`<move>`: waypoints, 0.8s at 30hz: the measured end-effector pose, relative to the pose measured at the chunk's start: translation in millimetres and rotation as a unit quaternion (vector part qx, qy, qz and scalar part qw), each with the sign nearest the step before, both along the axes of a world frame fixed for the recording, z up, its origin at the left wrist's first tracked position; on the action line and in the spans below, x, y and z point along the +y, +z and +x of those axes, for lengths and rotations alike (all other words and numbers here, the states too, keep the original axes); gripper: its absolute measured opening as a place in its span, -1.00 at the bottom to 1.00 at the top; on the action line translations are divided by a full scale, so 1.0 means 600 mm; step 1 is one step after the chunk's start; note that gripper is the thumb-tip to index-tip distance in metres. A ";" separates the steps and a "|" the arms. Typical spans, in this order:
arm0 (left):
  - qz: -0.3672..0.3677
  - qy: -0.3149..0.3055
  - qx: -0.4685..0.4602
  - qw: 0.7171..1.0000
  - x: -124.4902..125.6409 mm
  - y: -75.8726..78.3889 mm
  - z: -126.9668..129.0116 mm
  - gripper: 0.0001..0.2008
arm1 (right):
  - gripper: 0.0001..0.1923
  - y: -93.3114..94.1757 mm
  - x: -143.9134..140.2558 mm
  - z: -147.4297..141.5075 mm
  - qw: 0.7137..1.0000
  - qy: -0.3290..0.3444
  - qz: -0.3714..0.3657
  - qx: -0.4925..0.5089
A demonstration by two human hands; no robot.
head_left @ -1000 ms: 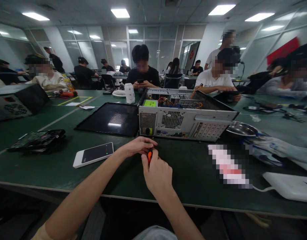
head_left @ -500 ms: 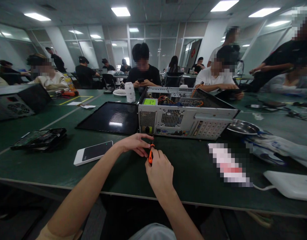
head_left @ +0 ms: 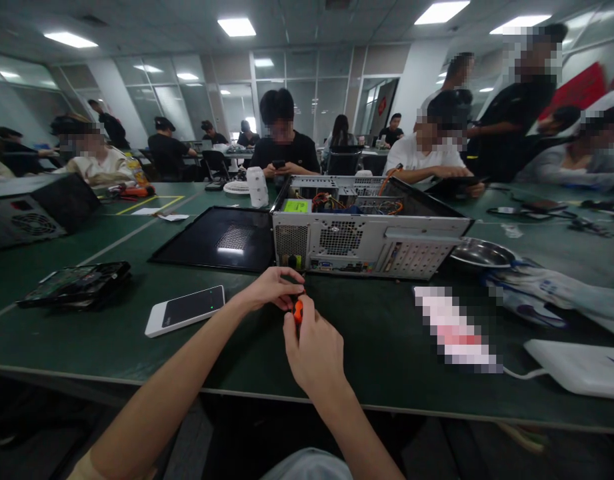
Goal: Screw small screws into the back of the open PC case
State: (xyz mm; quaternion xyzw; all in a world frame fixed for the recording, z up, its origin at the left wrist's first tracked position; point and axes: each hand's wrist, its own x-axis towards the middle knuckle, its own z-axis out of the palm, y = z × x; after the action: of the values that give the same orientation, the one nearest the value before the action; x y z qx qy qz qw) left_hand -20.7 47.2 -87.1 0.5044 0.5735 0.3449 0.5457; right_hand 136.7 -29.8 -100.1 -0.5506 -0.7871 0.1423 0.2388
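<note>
My right hand (head_left: 317, 343) is closed around the orange handle of a screwdriver (head_left: 298, 311), whose shaft points away from me. At its far end the thumb and forefinger of my left hand (head_left: 271, 288) come together; whatever they pinch is too small to make out. Just beyond both hands lies a computer case (head_left: 371, 243) on its side, open at the top, its rear panel of vents and ports facing me. Wires and a green-labelled part show inside. Its black side panel (head_left: 211, 237) rests flat to the left.
A white device with a dark screen (head_left: 194, 310) and a stack of circuit boards (head_left: 77, 283) lie left. On the right are a metal bowl (head_left: 481, 253), gloves (head_left: 537, 293), a blurred-out phone-shaped item and a white power bank (head_left: 577, 367). People sit across the table.
My left thumb and forefinger have drawn closer together at the screwdriver's far end. More of the orange handle is now covered by my right hand. The view has shifted slightly.
</note>
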 end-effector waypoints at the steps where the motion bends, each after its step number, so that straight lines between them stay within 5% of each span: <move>1: -0.003 -0.004 0.001 1.000 -0.001 0.001 0.001 -0.74 | -0.64 0.000 0.000 0.000 1.000 -0.003 -0.007 -0.003; 6: 0.014 -0.005 0.046 0.999 0.000 0.007 0.000 -0.66 | -0.66 -0.003 0.001 0.006 1.000 -0.019 -0.001 -0.016; 11: 0.181 0.137 0.212 0.951 0.011 0.004 -0.028 -0.77 | -0.63 -0.010 0.002 0.013 1.000 -0.013 0.000 -0.022; 18: 0.262 -0.043 0.427 0.865 0.018 -0.025 -0.031 -0.71 | -0.59 -0.008 0.003 0.017 0.999 -0.015 0.019 -0.033; 24: 0.248 -0.056 0.455 0.854 0.019 -0.029 -0.025 -0.64 | -0.67 -0.002 0.010 0.007 0.998 -0.060 -0.018 -0.009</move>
State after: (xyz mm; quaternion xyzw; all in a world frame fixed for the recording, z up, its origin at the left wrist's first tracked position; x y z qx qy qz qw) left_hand -36.0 58.4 -104.5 0.7549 0.6238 0.1762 0.0994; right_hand 140.9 -23.6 -101.1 -0.6023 -0.7520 0.1371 0.2300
